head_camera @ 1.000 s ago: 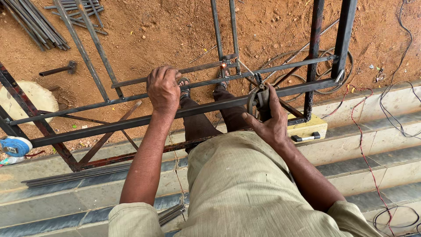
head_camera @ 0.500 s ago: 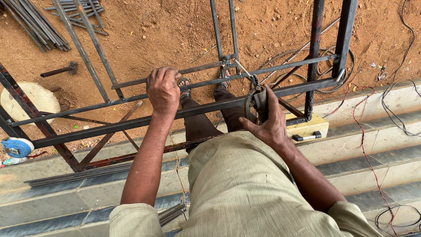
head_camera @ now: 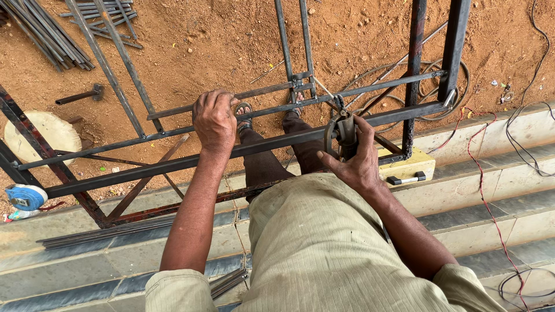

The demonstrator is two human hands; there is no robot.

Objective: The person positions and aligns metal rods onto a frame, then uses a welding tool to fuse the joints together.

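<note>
1. Your left hand (head_camera: pixel 215 118) is clamped over a dark steel bar of the metal frame (head_camera: pixel 173 164), fingers curled down around it and knuckles up.
2. Your right hand (head_camera: pixel 358 159) holds a round metal clamp (head_camera: pixel 341 134) against the same long bar, fingers wrapped round its body; the thumb lies along its left rim.
3. The clamp sits where the long bar meets a diagonal brace, just right of your legs and sandalled feet (head_camera: pixel 244 110), which stand on the red soil (head_camera: pixel 219 40) inside the frame.
4. The frame lies nearly flat, its near edge resting along the stone steps (head_camera: pixel 462 190).
5. A yellow box (head_camera: pixel 407 167) sits just beyond your right hand on the step.
6. A blue tape measure (head_camera: pixel 24 196) lies at far left, with a hammer (head_camera: pixel 81 95) and loose rods (head_camera: pixel 46 29) well apart on the soil.
7. Red and black cables (head_camera: pixel 480 150) trail over the steps at right.
</note>
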